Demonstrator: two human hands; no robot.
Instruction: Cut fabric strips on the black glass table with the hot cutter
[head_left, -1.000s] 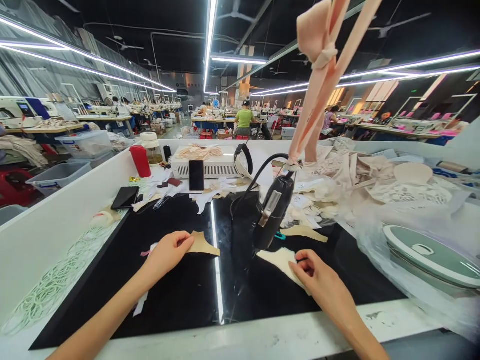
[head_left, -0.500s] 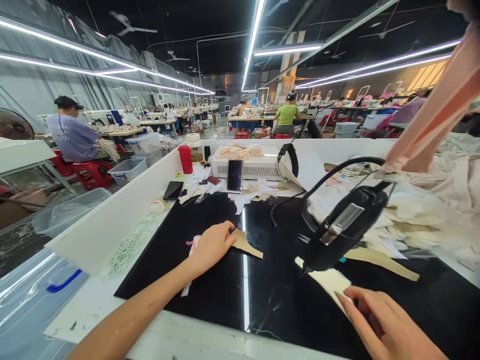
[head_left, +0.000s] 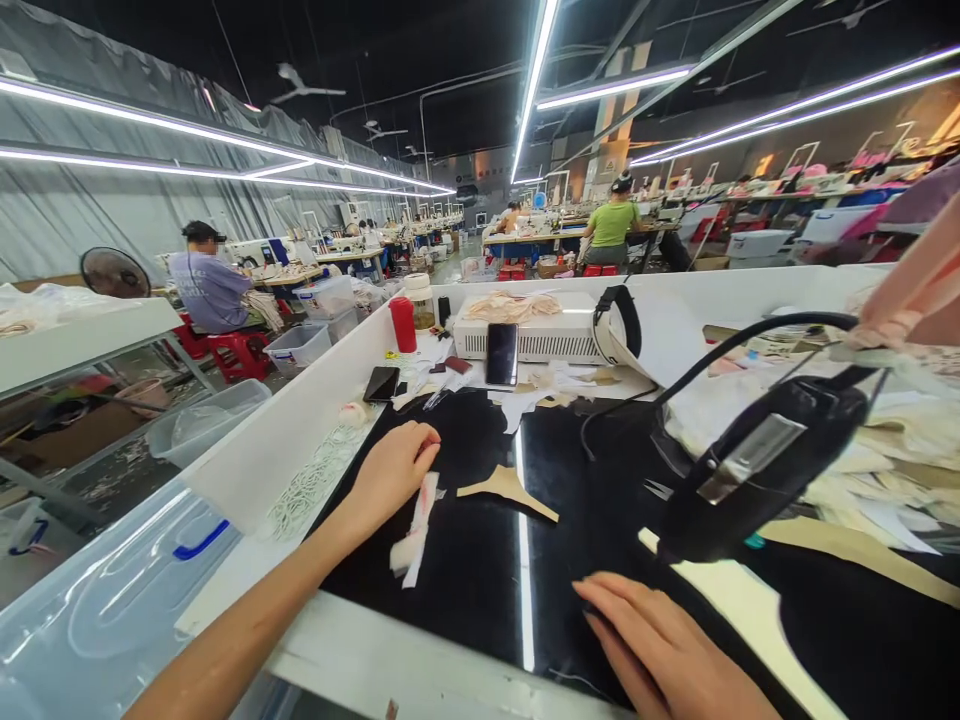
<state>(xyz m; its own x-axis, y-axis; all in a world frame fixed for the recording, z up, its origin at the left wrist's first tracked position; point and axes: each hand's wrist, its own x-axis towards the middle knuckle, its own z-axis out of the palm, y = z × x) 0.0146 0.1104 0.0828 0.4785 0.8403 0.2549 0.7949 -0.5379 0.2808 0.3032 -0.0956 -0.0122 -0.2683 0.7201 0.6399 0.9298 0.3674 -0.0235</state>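
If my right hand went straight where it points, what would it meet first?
Your right hand would probably meet the white strip across the black surface, though it might brush the tan piece; depth is unclear.

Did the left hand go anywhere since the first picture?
Yes. Measured against the black mat, the left hand has moved left, away from the tan piece and closer to the pale green strings.

Black oblong hanging tool (head_left: 757,475) at 4 o'clock blocks part of the pale cream flat cutout (head_left: 742,605) plus most of some tiny teal thing (head_left: 754,540), no clue what. Blurry peach-pink fabric strap (head_left: 919,280) at 3 gets cropped; bare right hand (head_left: 645,640) at 5 hides its palm.
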